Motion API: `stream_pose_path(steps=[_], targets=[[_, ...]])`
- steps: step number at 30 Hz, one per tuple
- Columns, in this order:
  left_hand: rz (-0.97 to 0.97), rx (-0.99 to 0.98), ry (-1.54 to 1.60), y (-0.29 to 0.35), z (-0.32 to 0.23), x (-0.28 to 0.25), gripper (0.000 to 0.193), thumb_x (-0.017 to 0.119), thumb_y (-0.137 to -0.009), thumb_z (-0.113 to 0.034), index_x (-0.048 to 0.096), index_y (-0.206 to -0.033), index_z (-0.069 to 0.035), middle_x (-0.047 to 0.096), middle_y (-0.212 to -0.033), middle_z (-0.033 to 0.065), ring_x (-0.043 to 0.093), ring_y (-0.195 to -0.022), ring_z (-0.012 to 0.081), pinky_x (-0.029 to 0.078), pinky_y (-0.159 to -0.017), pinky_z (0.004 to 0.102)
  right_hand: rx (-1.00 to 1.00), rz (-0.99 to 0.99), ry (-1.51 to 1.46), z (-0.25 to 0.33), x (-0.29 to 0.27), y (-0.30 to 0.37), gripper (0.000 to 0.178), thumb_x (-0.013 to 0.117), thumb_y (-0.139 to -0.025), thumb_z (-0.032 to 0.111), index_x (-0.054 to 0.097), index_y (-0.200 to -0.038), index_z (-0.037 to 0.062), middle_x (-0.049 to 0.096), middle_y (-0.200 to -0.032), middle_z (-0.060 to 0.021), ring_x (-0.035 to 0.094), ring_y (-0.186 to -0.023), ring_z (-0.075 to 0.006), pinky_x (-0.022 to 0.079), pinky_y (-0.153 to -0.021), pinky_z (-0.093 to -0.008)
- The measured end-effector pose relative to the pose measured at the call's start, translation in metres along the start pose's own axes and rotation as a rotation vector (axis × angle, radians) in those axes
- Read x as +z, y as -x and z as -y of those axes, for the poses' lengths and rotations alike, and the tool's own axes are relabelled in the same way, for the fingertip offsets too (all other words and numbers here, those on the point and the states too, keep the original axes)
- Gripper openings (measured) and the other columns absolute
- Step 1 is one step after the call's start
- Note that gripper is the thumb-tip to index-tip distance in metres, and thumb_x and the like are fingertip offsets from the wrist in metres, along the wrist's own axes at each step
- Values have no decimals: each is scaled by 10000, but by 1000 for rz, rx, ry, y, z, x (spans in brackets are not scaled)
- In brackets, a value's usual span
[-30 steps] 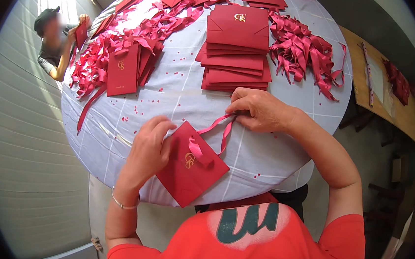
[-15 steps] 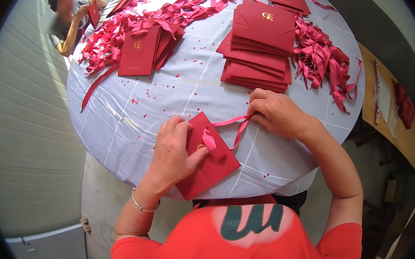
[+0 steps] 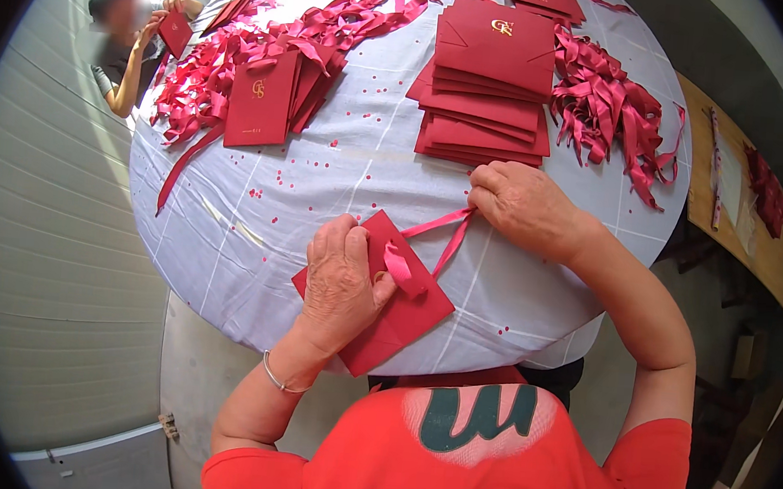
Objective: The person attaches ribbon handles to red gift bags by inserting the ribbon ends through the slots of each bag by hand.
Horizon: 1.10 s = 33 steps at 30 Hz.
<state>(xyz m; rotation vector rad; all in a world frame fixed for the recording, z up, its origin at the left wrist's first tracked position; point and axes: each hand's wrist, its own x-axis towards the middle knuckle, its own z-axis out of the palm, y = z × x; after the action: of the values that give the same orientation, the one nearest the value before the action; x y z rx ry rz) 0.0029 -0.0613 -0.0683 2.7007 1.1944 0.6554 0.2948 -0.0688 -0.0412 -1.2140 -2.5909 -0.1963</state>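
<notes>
A dark red paper gift bag [image 3: 408, 319] lies tilted at the near edge of the table. Its left side is under my left hand [image 3: 342, 273], whose thumb presses on the bag while the fingers curl over its upper left part. From the bag's upper right edge a pink ribbon [image 3: 448, 249] runs out as a loop. My right hand [image 3: 525, 208] pinches the far end of that loop, just in front of a stack of red bags [image 3: 489, 90]. A short pink ribbon end [image 3: 396, 268] lies on the bag's face beside my left thumb. My left fingertips are partly hidden.
Loose pink ribbons [image 3: 608, 105] lie right of the stack, and another ribbon heap [image 3: 185, 101] lies at the left. Flat red bags [image 3: 259, 103] rest beside that heap. Small red dots scatter over the white tablecloth [image 3: 322, 183]. A co-worker [image 3: 125, 44] holds a red bag far left.
My right hand has moved slightly away from me and left with the ribbon. My left hand has shifted a little over the bag. The co-worker's bag has turned.
</notes>
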Motion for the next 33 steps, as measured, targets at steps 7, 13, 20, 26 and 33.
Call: stream_pose_path(steps=[7, 13, 20, 26, 33], targets=[[-40, 32, 32, 3, -1, -3, 567, 730, -696, -157, 469, -1170, 13, 459, -1267, 237, 454, -1170, 410, 358, -1009, 490, -115, 38, -5, -21, -6, 1, 120, 580, -819, 114, 616, -910, 45, 586, -984, -86, 599, -966, -246, 518, -843, -341], [-33, 37, 36, 2, -1, -3, 574, 732, -693, -176, 479, -1166, 29, 466, -1272, 242, 452, -1182, 409, 363, -1004, 489, 61, 83, -209, -16, -13, 4, 96, 616, -843, 97, 644, -909, 33, 617, -935, -104, 629, -922, -266, 522, -821, -349], [-25, 46, 36, 2, -6, -5, 552, 723, -716, -169, 493, -1171, 43, 482, -1266, 255, 461, -1183, 423, 368, -1021, 490, 473, 182, -1020, -27, -17, 13, 182, 695, -874, 75, 740, -1043, 26, 720, -898, -63, 653, -799, -134, 526, -747, -291], [-24, 49, 17, 4, -8, -9, 544, 724, -728, -175, 508, -1172, 51, 498, -1249, 255, 471, -1177, 428, 369, -1028, 491, 735, 259, -1211, -23, -22, 11, 180, 692, -867, 60, 755, -1028, 12, 698, -826, -36, 610, -726, -70, 493, -656, -221], [-38, 167, 83, 19, -22, -35, 656, 800, -731, -287, 531, -1218, 59, 443, -1408, 306, 450, -1282, 465, 333, -1082, 541, 774, -37, -1461, 8, -29, 1, 247, 609, -845, -4, 732, -1058, -17, 647, -728, -39, 529, -579, -65, 435, -537, -206]])
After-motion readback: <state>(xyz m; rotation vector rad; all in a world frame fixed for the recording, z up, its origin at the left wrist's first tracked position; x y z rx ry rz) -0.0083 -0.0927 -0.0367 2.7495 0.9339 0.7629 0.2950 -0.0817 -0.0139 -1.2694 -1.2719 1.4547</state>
